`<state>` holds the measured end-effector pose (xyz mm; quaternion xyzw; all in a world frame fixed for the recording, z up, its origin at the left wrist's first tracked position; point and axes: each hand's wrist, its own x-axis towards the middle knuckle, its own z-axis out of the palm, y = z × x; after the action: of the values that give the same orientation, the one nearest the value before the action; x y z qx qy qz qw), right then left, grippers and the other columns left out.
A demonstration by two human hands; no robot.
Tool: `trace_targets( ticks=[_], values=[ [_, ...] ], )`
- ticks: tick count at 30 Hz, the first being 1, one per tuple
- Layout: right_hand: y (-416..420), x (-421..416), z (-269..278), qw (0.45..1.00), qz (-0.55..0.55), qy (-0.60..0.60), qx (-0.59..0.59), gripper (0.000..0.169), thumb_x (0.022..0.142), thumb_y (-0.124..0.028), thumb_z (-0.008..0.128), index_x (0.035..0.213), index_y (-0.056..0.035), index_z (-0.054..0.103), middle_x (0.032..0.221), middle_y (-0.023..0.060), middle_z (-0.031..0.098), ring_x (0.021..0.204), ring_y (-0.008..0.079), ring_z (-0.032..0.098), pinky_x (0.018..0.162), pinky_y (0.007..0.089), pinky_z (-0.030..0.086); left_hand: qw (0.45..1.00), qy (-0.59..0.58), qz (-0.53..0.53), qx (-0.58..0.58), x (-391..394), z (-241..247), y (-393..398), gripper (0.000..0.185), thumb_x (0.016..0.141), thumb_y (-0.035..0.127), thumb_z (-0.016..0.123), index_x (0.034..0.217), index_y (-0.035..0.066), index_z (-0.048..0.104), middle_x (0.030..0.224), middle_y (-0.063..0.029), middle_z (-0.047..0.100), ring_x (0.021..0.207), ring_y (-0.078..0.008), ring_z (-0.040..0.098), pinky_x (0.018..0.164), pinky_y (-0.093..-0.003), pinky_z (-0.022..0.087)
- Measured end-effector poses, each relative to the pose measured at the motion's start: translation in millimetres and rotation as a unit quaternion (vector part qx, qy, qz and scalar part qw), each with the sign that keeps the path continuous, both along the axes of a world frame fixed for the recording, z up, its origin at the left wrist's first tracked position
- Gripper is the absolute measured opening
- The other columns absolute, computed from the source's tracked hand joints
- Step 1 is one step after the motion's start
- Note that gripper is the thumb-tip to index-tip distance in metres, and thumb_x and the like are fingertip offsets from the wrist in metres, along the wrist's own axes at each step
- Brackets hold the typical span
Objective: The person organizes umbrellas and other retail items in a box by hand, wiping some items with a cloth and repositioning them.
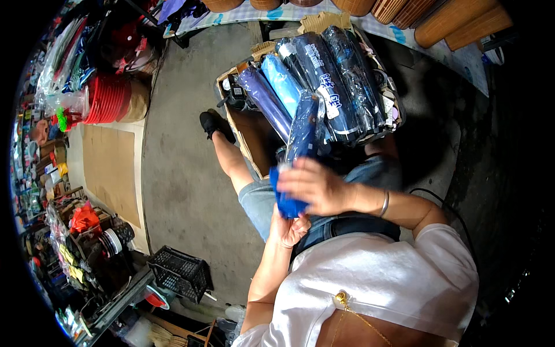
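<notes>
A bright blue folded umbrella (291,207), partly hidden by fingers, is upright between my hands above my lap. My left hand (289,229) is closed around its lower end. Over its upper part lies my right hand (315,186), blurred by motion, its fingers bent across the blue fabric. Just beyond, a dark blue umbrella in clear plastic (305,126) leans on other packed umbrellas. These fill a cardboard box (245,141) between my knees: a purple one (266,102), a light blue one (282,80) and a thick navy one (323,82) bearing writing.
A black plastic crate (180,271) stands on the concrete floor (186,186) at lower left. Stacked red baskets (108,97) are at upper left. Rolled bamboo mats (455,21) lie on a cloth-covered table (277,13) beyond the box. A black cable (451,208) curves at right.
</notes>
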<state>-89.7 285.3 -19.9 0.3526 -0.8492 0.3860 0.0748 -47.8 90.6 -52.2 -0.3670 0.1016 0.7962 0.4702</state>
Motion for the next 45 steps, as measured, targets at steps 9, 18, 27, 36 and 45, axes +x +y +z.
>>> trace_targets(
  ticks=[9,18,27,36,45],
  values=[
    [61,-61,-16,0.960,-0.274,0.003,0.051,0.044,0.079,-0.019,0.067,0.121,-0.0105,0.057,0.129,0.0119,0.050,0.125,0.0277,0.043,0.107,0.0428,0.028,0.994,0.019,0.024,0.101,-2,3,5,0.051,0.089,0.053,0.049,0.089,0.002,0.050,0.065,-0.0058,0.050,0.042,-0.0106,0.036,0.041,-0.0230,0.029],
    [8,-20,-12,0.998,-0.003,0.043,0.043,0.041,0.071,-0.024,0.067,0.108,-0.0078,0.061,0.115,0.0104,0.058,0.116,0.0282,0.051,0.103,0.0491,0.034,0.997,-0.014,0.020,0.069,2,-6,5,0.051,0.092,0.054,0.042,0.088,0.004,0.052,0.061,-0.0070,0.052,0.042,-0.0133,0.039,0.044,-0.0249,0.032],
    [73,-81,-31,0.921,-0.380,-0.012,-0.085,0.029,0.088,-0.021,0.060,0.108,-0.0003,0.061,0.115,0.0159,0.059,0.114,0.0276,0.052,0.100,0.0389,0.034,0.908,0.314,-0.028,-0.277,-2,15,28,0.044,0.095,0.031,0.048,0.128,0.003,0.040,0.107,-0.0141,0.057,0.076,-0.0230,0.064,0.062,-0.0304,0.053],
    [67,23,-12,0.663,-0.141,-0.497,-0.542,0.049,0.098,-0.047,0.037,0.113,-0.0046,0.056,0.100,0.0035,0.060,0.092,0.0090,0.055,0.082,0.0243,0.046,0.908,0.264,0.102,-0.310,-8,-10,22,0.025,0.093,0.026,0.055,0.107,0.015,0.039,0.112,-0.0105,0.055,0.089,-0.0268,0.063,0.063,-0.0384,0.057],
    [18,43,-50,0.609,-0.068,-0.673,-0.414,0.043,0.092,-0.030,0.055,0.126,-0.0046,0.051,0.109,0.0031,0.059,0.098,0.0090,0.055,0.084,0.0237,0.045,0.880,0.321,0.171,-0.304,-12,-10,22,0.011,0.088,0.008,0.062,0.090,0.007,0.052,0.128,-0.0144,0.050,0.109,-0.0250,0.054,0.085,-0.0433,0.053]
  ],
)
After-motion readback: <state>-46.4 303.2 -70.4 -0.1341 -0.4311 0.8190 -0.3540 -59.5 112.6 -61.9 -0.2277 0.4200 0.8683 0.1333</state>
